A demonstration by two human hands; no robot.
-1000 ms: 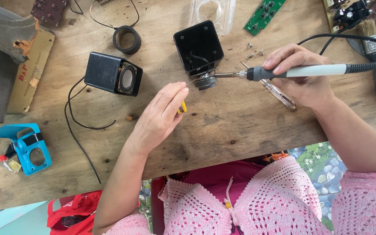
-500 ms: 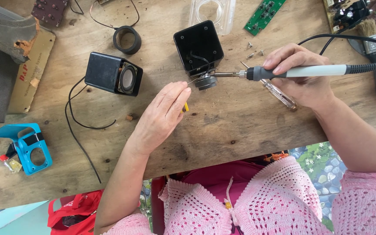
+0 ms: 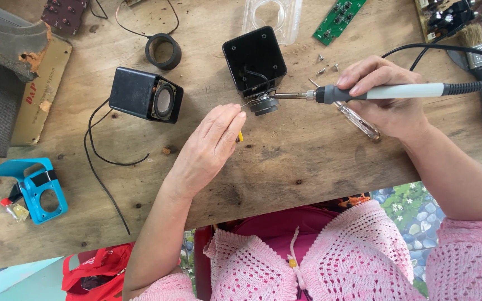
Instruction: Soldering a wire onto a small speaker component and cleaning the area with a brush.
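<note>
Soldering iron [image 3: 386, 92]: slim grey-and-white handle with a thin metal tip, lying level above the wooden table [image 3: 285, 161], tip at the small round speaker driver [image 3: 264, 105] that hangs by wires from the open black speaker box [image 3: 254, 58]. Likely light and rigid; the tip is probably hot, so the padded grip near the front is the safe place to hold, and the trailing black cord [image 3: 419, 50] may tug.

Right hand [image 3: 383, 97]: wrapped around the grip pen-fashion, fingers curled over the top, wrist resting near the table edge, forearm coming in from the right.

Left hand [image 3: 210, 147]: fingers pressed together, pinching a fine solder wire [image 3: 246, 103] toward the driver, with something small and yellow just showing under the fingertips.

Nearby: second black speaker [image 3: 146, 101], tape ring [image 3: 163, 51], loose screws [image 3: 326, 66], green circuit board [image 3: 338, 19].
</note>
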